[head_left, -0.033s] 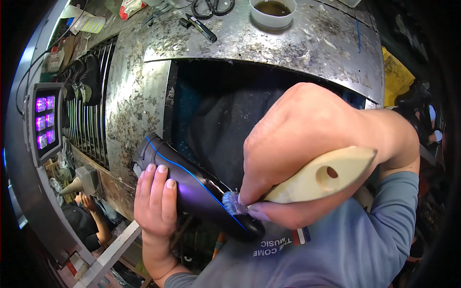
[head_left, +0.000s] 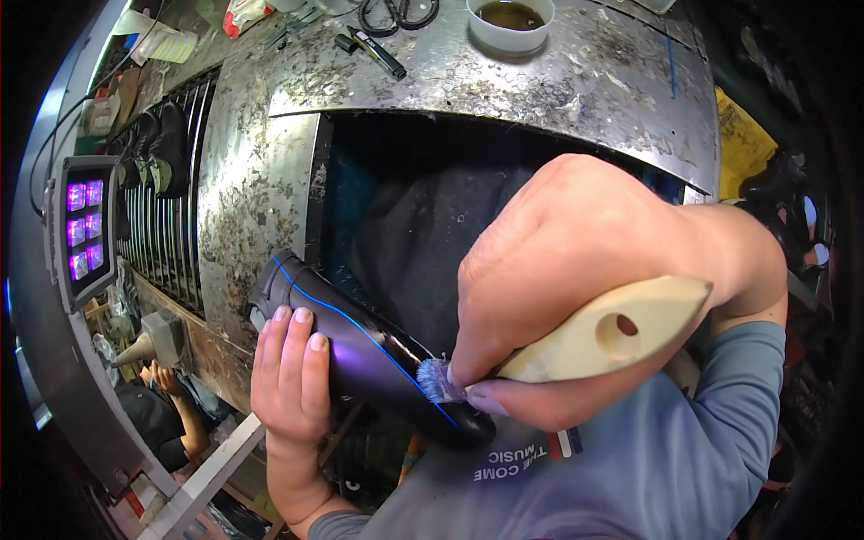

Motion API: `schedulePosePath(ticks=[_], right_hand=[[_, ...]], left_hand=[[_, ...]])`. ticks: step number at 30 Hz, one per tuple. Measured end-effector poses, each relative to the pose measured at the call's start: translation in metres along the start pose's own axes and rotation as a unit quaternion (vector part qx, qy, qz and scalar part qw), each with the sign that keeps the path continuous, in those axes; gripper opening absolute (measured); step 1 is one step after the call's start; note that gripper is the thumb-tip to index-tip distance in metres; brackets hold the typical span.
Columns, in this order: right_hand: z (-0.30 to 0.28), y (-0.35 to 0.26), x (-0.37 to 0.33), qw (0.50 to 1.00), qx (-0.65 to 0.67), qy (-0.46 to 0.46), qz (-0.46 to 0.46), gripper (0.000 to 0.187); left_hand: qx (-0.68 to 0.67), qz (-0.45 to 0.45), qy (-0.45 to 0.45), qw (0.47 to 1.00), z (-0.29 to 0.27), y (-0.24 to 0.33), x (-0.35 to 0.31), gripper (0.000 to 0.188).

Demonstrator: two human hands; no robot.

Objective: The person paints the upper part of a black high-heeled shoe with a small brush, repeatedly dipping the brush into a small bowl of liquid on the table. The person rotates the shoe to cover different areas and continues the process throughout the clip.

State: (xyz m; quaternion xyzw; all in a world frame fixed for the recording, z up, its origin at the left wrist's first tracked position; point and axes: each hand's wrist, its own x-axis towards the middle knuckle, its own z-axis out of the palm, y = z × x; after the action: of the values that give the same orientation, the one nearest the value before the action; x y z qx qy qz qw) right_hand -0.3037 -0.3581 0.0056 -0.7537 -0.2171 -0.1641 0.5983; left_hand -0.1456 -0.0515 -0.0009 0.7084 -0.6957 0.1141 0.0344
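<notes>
A black shoe [head_left: 371, 362] lies slantwise in front of me, one end at upper left and the other near my shirt. A bright blue line runs along it, with a wet shine on the strip beyond that line. My left hand [head_left: 292, 378] steadies the shoe, fingers over its near side; the thumb is hidden. In my right hand [head_left: 567, 270] is a flat paintbrush [head_left: 612, 331] with a pale wooden handle, pinched low near the bristles. Its bluish bristles [head_left: 436, 380] touch the shoe beside the blue line.
On the stained metal bench [head_left: 504, 90] are a white bowl [head_left: 509, 36] of brownish liquid, a black marker [head_left: 378, 54] and black-handled scissors [head_left: 399, 13]. A purple-lit lamp [head_left: 84, 229] stands at left, by a rack with dark shoes [head_left: 166, 148]. Another person [head_left: 153, 414] is at lower left.
My right hand and the brush handle have shifted very slightly to the right. The bristles stay on the shoe, and my left hand has hardly moved.
</notes>
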Motion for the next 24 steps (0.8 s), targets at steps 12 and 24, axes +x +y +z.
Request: schedulePosePath(ticks=[12, 24], right_hand=[[-0.003, -0.001, -0.005, 0.994, 0.049, 0.080, -0.057, 0.010], [-0.012, -0.015, 0.000, 0.987, -0.013, 0.141, -0.075, 0.010]], left_hand=[[-0.082, -0.094, 0.016, 0.992, 0.011, 0.000, 0.004, 0.068], [-0.202, -0.245, -0.043, 0.947, 0.009, 0.016, 0.006, 0.077]])
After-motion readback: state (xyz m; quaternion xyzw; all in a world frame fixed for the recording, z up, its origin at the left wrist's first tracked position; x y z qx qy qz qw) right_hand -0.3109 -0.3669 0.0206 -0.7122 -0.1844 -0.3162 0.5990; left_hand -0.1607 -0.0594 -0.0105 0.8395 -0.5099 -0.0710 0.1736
